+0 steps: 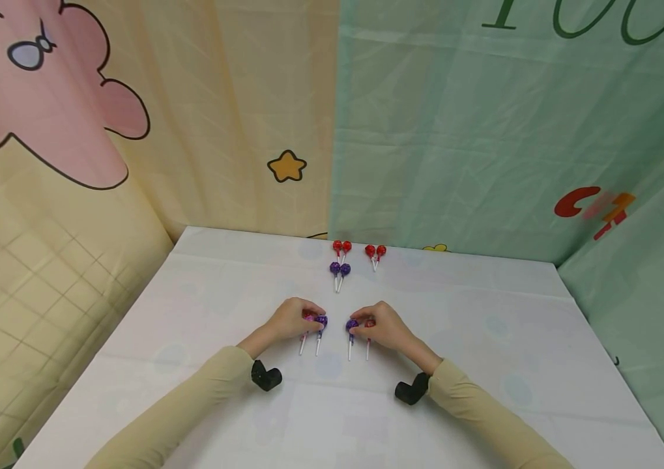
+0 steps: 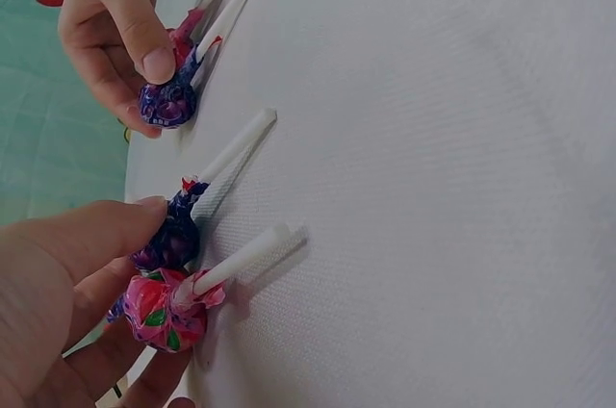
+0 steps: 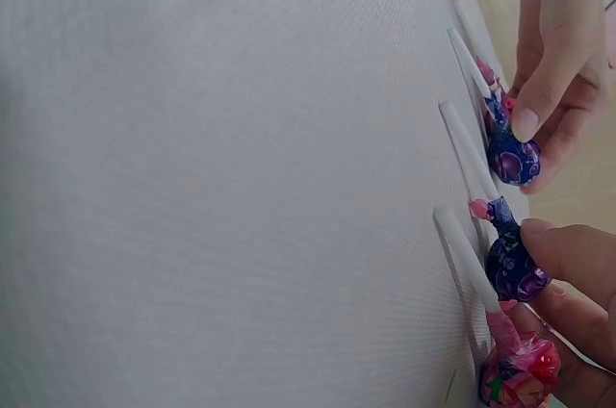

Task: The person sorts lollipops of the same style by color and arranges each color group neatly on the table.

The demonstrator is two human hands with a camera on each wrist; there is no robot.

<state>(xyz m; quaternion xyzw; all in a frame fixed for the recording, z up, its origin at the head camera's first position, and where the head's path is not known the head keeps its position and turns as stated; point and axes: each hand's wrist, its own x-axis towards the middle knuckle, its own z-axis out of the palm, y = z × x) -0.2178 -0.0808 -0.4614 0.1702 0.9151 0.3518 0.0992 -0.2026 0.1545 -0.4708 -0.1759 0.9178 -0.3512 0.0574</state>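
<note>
My left hand (image 1: 296, 318) pinches the head of a purple lollipop (image 2: 173, 235) between thumb and fingers. Beside it, against the fingers, is a pink lollipop (image 2: 166, 312) with green leaf marks on its wrapper. Opposite, my right hand (image 1: 386, 326) pinches another purple lollipop (image 3: 517, 267) by its wrapped head. A pink-red lollipop (image 3: 520, 369) lies next to that one, by the curled fingers. All four white sticks point toward the near side of the table, and a small gap separates the two pairs.
Farther back on the white table (image 1: 484, 404) lie two purple lollipops (image 1: 335, 268), with two red lollipops (image 1: 338, 246) just behind them. Another red pair (image 1: 381, 251) sits to their right. Printed curtains (image 1: 238, 117) stand behind the table and along its sides.
</note>
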